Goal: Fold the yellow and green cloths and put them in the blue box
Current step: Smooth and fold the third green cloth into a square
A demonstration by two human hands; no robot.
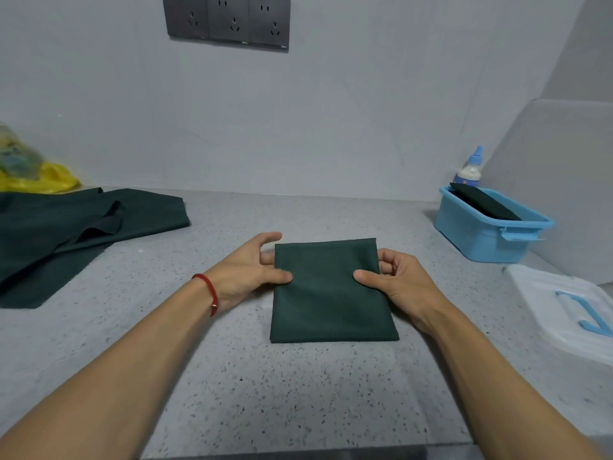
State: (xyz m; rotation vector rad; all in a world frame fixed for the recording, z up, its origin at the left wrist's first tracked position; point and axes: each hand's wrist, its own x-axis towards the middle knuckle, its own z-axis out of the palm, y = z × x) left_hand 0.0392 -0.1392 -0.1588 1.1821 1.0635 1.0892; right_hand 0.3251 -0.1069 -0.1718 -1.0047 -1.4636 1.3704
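Observation:
A folded dark green cloth (331, 300) lies flat on the speckled grey counter (265, 393) in front of me. My left hand (250, 270) pinches its left edge, thumb on top. On the opposite edge my right hand (396, 282) pinches the cloth the same way. The blue box (477, 240) stands at the back right and holds a folded dark cloth (484, 202). A loose pile of dark green cloths (73, 234) lies at the back left. Something yellow (46, 180) shows behind that pile; I cannot tell whether it is cloth or a bag.
A translucent lid with a blue handle (570, 307) lies on the counter at the right. A small bottle with a blue cap (471, 167) stands behind the box. The wall carries three grey sockets (229, 21). A panel slants up at the right.

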